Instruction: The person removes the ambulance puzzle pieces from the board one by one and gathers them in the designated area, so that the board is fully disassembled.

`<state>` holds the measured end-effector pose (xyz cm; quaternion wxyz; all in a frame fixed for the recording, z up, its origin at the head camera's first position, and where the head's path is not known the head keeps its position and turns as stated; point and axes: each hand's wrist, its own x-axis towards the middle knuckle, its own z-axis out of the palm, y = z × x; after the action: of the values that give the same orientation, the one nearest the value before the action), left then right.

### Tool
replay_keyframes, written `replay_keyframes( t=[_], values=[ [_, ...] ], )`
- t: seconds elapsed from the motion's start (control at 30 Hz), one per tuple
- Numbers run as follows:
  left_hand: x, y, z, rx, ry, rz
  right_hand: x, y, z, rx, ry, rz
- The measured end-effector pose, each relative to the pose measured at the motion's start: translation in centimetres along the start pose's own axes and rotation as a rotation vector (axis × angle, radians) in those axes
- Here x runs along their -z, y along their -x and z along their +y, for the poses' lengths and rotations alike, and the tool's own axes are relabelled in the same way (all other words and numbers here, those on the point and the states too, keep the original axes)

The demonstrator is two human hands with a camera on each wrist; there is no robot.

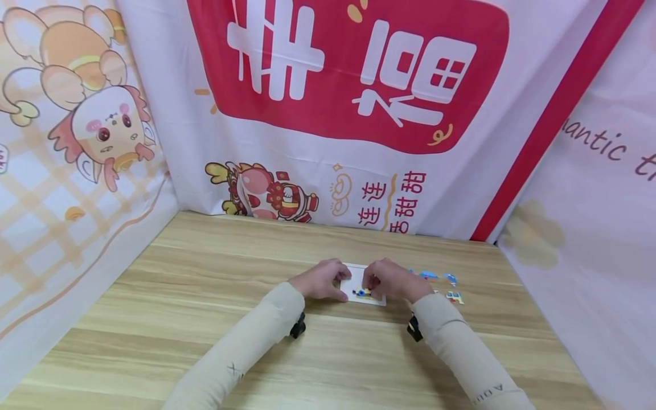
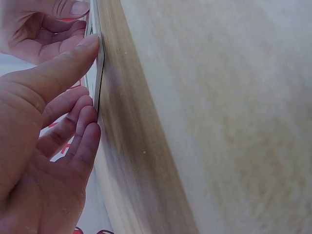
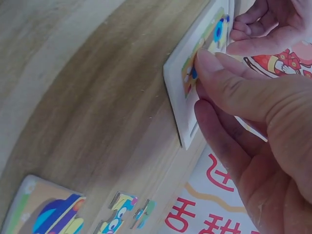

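— Though the head view is small, where does the puzzle board (image 1: pixel 359 283) sit?

— Flat on the wooden table (image 1: pixel 205 319), near its middle, just in front of the person, with both hands on it. It is a white-framed tray with a few coloured pieces already seated along its near edge.

— What is the left hand (image 1: pixel 322 280) doing?

— It steadies the board's left edge. In the left wrist view the thumb lies straight along the thin edge of the board (image 2: pixel 100 73) and the fingertips (image 2: pixel 83 131) touch it from the other side, fingers fairly straight and close together, bracing rather than gripping.

— And the right hand (image 1: pixel 390 280)?

— Its thumb (image 3: pixel 219 73) presses down on a coloured piece (image 3: pixel 191 73) inside the frame, other fingers loosely curled beside it. Whether the piece is fully seated I cannot tell; the thumb hides most of it.

— So which step is this?

— I'd judge it as pressing one piece home. The next move would call for lifting the thumb to check the fit, then reaching right for the loose pieces (image 1: pixel 441 285), which lie on the table just beside the board; the right wrist view shows several pieces (image 3: pixel 124 214) there.

— Anything else around?

— Printed cloth banners (image 1: pixel 348 85) wall in the table on three sides.
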<state>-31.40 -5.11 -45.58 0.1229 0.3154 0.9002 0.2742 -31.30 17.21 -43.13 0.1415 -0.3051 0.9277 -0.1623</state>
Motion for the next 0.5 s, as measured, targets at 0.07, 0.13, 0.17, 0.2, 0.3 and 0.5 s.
replay_keyframes(
  t=[0.07,0.13,0.17,0.2,0.3,0.5],
  values=[
    [0.0,0.0,0.0,0.002,-0.003,0.000,0.0,0.0,0.0,-0.006,0.009,0.002],
    [0.0,0.0,0.0,0.002,-0.003,0.002,-0.1,0.1,0.0,-0.019,0.009,0.003],
    [0.0,0.0,0.0,0.000,-0.003,0.003,-0.1,0.2,0.0,-0.021,0.006,0.004],
    [0.0,-0.1,0.0,-0.001,-0.002,0.002,-0.1,0.3,0.1,-0.032,0.006,0.004],
    [-0.1,-0.1,0.0,-0.008,-0.003,0.001,-0.2,0.7,0.2,-0.045,-0.017,0.014],
    [-0.2,-0.2,0.1,-0.011,-0.014,0.009,-0.7,1.3,0.6,-0.051,-0.096,0.077]
  ],
)
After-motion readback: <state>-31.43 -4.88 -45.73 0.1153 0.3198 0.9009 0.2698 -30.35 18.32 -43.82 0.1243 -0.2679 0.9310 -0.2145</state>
